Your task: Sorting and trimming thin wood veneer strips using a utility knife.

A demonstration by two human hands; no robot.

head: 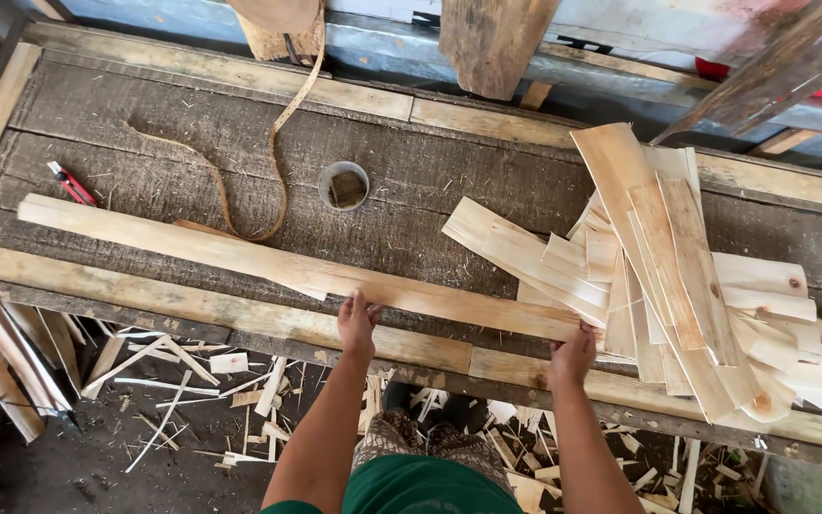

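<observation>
Rough wooden desk (192,124): left hand (358,324) and right hand (573,354) grip the long, light, probably stiff plank (240,255) along its near edge.

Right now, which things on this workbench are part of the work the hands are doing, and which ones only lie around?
In use:
- long pale wooden strip, with left hand and right hand on it
- grey wooden workbench under it

Lying about:
- pile of thin pale wood slats
- red-handled tool
- curled brown bark strip
- wood offcuts on floor
</observation>
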